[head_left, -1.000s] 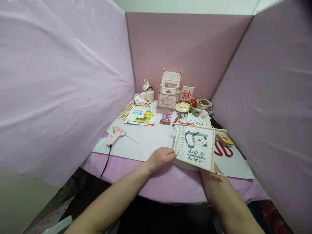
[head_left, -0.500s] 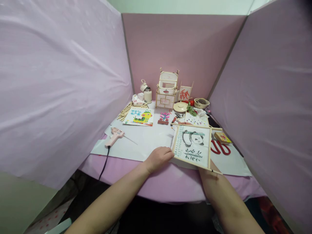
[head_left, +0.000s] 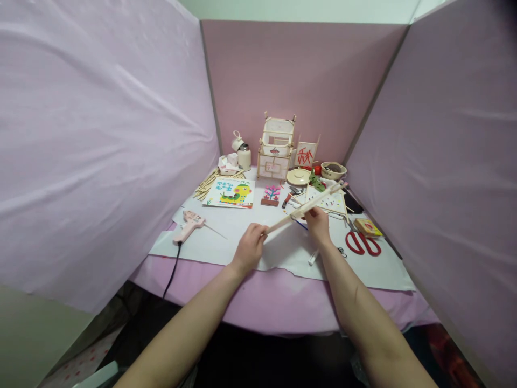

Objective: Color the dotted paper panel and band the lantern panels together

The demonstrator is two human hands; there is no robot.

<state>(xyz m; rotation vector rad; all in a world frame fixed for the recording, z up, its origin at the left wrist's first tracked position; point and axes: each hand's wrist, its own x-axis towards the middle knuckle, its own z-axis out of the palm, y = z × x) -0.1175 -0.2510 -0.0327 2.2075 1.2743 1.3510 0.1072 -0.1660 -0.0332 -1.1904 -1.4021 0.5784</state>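
Note:
A light wooden stick frame (head_left: 301, 211) is seen edge-on above the table, slanting up to the right, so its panda drawing does not show. My left hand (head_left: 251, 243) is closed on its lower left end. Around its middle, on the near side, my right hand (head_left: 318, 223) grips it. Beneath lie a blue pen (head_left: 300, 224), partly covered, and a small white stick (head_left: 313, 258) beside my right wrist. Red-handled scissors (head_left: 362, 243) rest to the right of that wrist.
A pink glue gun (head_left: 188, 227) lies at the left, near bundled sticks (head_left: 207, 184) and a caterpillar book (head_left: 230, 193). Behind stand a stick-built house (head_left: 276, 164), a flask (head_left: 244, 158) and a bowl (head_left: 334, 171). A dotted panel (head_left: 329, 201) and yellow box (head_left: 368, 227) are right.
The frame has tipped from showing its panda drawing to edge-on and has risen. My right hand has come into view from behind it, and my left hand has moved slightly left and up.

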